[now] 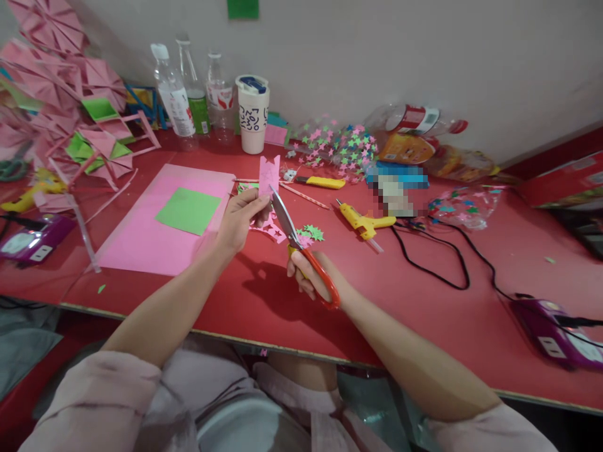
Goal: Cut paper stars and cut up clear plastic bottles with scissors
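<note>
Two hands, both occupied. Left hand (238, 220): one pink paper strip (269, 176), pinched between thumb and fingers above the red table (400, 314), long axis near upright, notched end uppermost. Right hand (311, 273): one pair of scissors (296, 238), fingers wrapped about the red handles. Position: strip up and to the left of the right hand's grip; blades slanting that same way, tip at the strip's right edge, contact uncertain. Pose: forearms angled inward from either side, left hand farther forward. Nearby: green stars (311, 233); green square (188, 210) on pink sheet (151, 251); yellow glue gun (360, 220), to the right.
</note>
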{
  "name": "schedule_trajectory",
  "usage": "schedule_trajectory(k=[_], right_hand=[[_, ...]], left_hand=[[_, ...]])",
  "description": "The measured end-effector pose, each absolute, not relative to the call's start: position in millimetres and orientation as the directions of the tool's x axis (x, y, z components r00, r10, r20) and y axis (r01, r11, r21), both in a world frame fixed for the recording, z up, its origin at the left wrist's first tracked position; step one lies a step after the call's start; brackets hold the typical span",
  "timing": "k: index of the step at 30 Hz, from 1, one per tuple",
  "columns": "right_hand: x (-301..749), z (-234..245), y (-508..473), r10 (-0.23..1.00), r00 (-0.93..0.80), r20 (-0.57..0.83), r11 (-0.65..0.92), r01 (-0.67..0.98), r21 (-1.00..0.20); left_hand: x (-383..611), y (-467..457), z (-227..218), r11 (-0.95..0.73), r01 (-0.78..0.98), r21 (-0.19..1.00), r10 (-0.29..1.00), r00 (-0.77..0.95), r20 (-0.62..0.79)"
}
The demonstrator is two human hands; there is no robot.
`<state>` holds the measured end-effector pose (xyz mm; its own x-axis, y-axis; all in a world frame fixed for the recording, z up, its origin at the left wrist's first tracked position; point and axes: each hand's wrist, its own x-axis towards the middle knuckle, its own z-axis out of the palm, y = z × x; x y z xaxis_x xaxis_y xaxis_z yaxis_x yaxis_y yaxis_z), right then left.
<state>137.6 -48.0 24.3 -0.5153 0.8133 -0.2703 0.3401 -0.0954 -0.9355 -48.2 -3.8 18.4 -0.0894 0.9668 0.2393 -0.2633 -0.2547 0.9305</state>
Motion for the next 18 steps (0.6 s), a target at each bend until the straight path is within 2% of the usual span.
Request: schedule_trajectory(k=[18], right_hand=[[138.0,21.8,-47.1,0.855,-0.463,-0.233,-0.053,0.369,-0.928]], left_hand=[[-49.7,-3.7,20.8,-0.237,-0.271,0.933,0.971,-0.1,0.218]])
